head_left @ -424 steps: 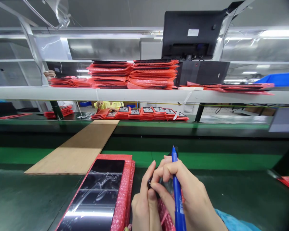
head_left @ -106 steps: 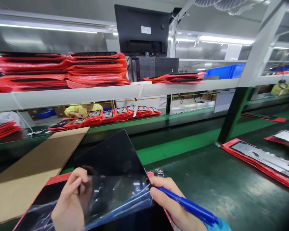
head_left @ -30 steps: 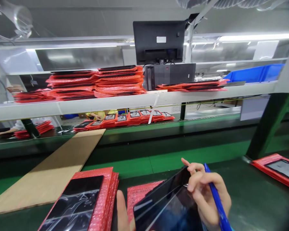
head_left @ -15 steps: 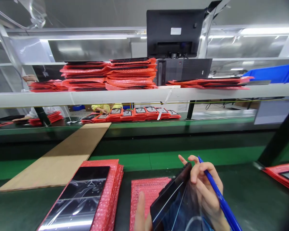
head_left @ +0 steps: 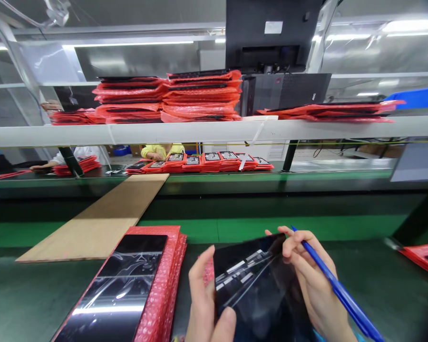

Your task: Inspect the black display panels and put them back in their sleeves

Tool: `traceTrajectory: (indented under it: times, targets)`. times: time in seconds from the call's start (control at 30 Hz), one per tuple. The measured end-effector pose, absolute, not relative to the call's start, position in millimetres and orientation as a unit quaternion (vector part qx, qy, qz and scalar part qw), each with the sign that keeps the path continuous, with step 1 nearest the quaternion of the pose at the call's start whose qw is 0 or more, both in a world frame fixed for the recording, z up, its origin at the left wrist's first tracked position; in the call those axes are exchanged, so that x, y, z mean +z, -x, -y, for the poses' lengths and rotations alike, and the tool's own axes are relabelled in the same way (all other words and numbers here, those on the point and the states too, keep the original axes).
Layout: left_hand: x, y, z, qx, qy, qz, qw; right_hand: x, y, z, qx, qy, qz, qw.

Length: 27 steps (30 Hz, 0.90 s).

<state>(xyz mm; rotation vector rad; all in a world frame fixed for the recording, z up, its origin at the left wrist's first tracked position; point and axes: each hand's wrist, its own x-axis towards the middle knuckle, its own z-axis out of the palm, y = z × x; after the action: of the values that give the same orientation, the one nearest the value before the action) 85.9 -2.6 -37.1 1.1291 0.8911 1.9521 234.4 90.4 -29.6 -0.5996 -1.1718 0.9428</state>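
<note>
Screen [head_left: 260, 294], black & shiny, is held up over the table [head_left: 378, 285], tilted, btwn the two hands. The left hand [head_left: 210, 304] is part closed on the left edge, w/ its thumb on the side we see & its pointing finger up along the edge. The right hand [head_left: 314, 280] pinches the top right corner w/ finger & thumb. It also has a blue pen [head_left: 337, 287] tucked across it, pointing up. White bars shine on the screen.

A bit of red bubble wrap [head_left: 209, 270] peeks out btwn the left hand & the screen. To the left, red bubble bags [head_left: 169, 285] lie in a pile w/ another screen [head_left: 123, 285] flat on top, & clear wrinkly film is on it. Behind that pile, a wood board [head_left: 100, 221] reaches to the far side. Over there, a person in yellow [head_left: 148, 151] is nr a row of red packs [head_left: 214, 166]. More red bags [head_left: 201, 97] are stacked on the shelf [head_left: 199, 128], next to a computer [head_left: 271, 90].
</note>
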Motion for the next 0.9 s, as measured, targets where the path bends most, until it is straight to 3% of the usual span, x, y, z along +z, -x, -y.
traceTrajectory:
  times: [0.23, 0.5, 0.9]
  targets:
    - [-15, -56, -11, 0.700, -0.317, -0.324, 0.553, -23, -237, -87, 0.474, 0.284, 0.452, 0.700]
    - [-19, -51, -25, 0.675, -0.368, -0.380, 0.514, -30, -241, -91, 0.546, 0.281, 0.352, 0.706]
    - [-18, -49, -29, 0.637, -0.337, -0.338, 0.605, -32, -256, -110, 0.571, 0.287, 0.273, 0.719]
